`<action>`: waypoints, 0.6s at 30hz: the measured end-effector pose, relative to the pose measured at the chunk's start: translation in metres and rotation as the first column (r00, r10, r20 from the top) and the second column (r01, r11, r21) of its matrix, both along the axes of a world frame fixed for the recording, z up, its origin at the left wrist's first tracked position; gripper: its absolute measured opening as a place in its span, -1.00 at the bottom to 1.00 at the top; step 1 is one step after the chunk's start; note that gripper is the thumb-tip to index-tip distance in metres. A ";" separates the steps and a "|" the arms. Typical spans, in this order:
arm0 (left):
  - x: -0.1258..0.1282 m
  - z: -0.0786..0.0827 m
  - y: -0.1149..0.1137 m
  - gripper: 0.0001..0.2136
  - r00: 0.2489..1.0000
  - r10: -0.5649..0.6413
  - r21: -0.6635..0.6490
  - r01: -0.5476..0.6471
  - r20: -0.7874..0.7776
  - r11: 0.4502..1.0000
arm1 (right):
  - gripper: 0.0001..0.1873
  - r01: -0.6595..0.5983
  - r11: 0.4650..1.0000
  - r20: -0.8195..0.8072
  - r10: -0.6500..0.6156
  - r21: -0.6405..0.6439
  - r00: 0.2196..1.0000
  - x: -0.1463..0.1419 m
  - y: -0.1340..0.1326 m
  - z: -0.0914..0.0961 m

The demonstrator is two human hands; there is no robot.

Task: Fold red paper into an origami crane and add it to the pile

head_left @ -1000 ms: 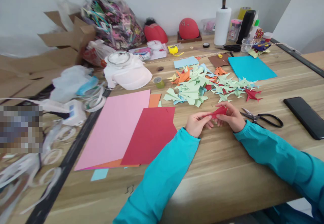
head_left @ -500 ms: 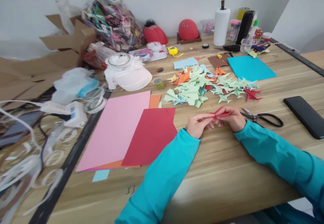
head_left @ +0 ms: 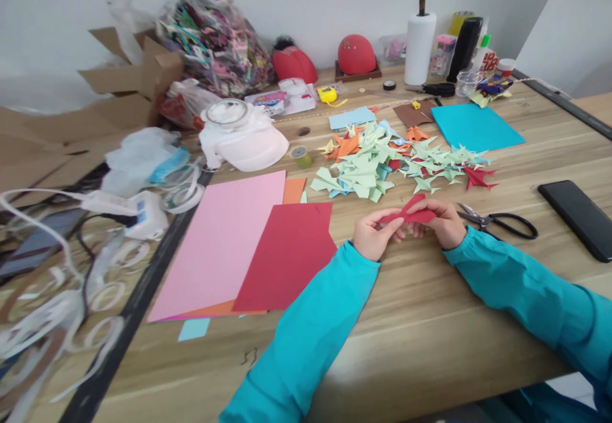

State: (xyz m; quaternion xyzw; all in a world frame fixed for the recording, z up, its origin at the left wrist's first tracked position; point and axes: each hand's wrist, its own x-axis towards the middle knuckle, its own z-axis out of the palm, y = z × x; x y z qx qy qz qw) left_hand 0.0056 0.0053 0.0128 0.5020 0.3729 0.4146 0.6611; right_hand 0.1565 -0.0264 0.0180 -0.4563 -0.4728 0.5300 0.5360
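A small folded piece of red paper [head_left: 412,211] is held between both hands, above the wooden table. My left hand [head_left: 373,232] pinches its left end between thumb and fingers. Closed on its right end is my right hand [head_left: 442,222]; the fingertips partly cover the paper. Just beyond lies a pile of folded paper pieces [head_left: 366,167], mostly pale green with some orange, blue and red. A red folded star-like piece [head_left: 479,179] rests at its right side. Black-handled scissors [head_left: 500,222] lie beside my right wrist. Red paper sheets [head_left: 287,257] lie left of my left hand.
A pink sheet [head_left: 220,244] lies under the red ones. A phone [head_left: 578,216] is at the right, and blue paper [head_left: 478,127] behind the pile. Cables and a white adapter [head_left: 146,216] crowd the left, near an open cardboard box [head_left: 129,85]. A white roll [head_left: 420,50] stands at the back.
The red paper has turned or opened between my fingers, so more of its surface shows, with a flap upright in the middle. Both hands stay in nearly the same place.
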 end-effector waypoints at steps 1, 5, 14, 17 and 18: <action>0.000 0.000 0.000 -0.61 1.000 0.014 -0.002 -0.014 0.001 1.000 | -0.81 0.007 1.000 -0.012 -0.007 -0.007 1.000 0.000 0.000 -0.001; 0.001 0.003 0.001 -0.38 0.998 0.069 -0.009 -0.069 0.016 0.998 | -0.59 0.049 0.999 -0.109 -0.051 -0.014 0.993 0.001 0.000 -0.005; 0.004 0.001 -0.002 -0.65 0.995 0.090 -0.035 -0.091 -0.032 0.995 | -0.44 0.085 0.995 0.062 -0.088 0.046 0.994 -0.003 0.003 -0.003; 0.004 -0.002 -0.001 -0.66 0.996 0.089 -0.041 -0.089 -0.007 0.995 | -0.48 0.100 0.994 0.044 -0.102 0.039 0.994 -0.002 0.005 -0.006; 0.004 -0.002 -0.001 -0.66 0.997 0.082 -0.038 -0.082 0.000 0.996 | -0.48 0.113 0.993 0.033 -0.115 0.044 0.993 -0.002 0.005 -0.007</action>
